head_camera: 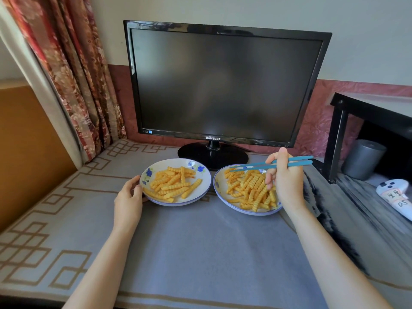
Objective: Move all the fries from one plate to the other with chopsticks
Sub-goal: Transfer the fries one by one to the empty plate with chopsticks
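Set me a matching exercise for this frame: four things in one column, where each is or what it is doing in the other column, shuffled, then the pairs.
Column one
1. left hand
2. right hand
3. black flat-screen monitor
4. grey cylindrical container

Column two
A. under the black side table
B. holds the blue plastic chopsticks over the right white floral plate
C. stands behind both plates
D. grips the rim of the left white floral plate

Pairs: 1-D, 2-B, 3-C, 4-A
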### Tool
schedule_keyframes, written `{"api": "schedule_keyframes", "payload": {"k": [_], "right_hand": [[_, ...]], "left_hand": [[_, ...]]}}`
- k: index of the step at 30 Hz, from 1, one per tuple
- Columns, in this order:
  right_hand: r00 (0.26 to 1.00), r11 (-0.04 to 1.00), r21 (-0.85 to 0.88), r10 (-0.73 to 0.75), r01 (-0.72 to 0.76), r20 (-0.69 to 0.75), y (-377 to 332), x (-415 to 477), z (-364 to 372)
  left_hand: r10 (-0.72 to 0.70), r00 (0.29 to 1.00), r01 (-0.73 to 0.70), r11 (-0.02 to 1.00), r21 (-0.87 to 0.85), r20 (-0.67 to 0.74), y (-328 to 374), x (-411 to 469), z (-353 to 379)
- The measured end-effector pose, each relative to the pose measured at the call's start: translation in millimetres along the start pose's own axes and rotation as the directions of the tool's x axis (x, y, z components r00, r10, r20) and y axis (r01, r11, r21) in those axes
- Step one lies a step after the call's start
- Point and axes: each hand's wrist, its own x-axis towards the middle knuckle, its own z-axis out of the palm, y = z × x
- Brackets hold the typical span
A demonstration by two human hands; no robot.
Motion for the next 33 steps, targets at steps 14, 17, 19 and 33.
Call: {"api": "schedule_keyframes", "payload": {"k": [14,17,19,33], "right_hand": [[1.000,1.000,-0.011,-0.018,0.018,0.002,-4,-4,8],[0.999,0.998,0.055,-0.006,0.008,-0.047,-4,-7,6],[0.998,0.996,0.083,-0.013,0.018,-0.062,-10,-11,6],[0.981,0.988,0.142,0.026,-0.054,0.192,-20,-46,63]], "left_hand": [[0.004,1.000,-0.004,1.000,0.006,0.001,0,0,1],[0.007,1.000,-0.007,1.000,0.007,-0.001,0,0,1],[0.007,1.000,-0.007,1.000,0.006,-0.002,0,0,1],[0.002,1.000,-0.002,1.000,-0.014,-0.003,-3,3,0]]}}
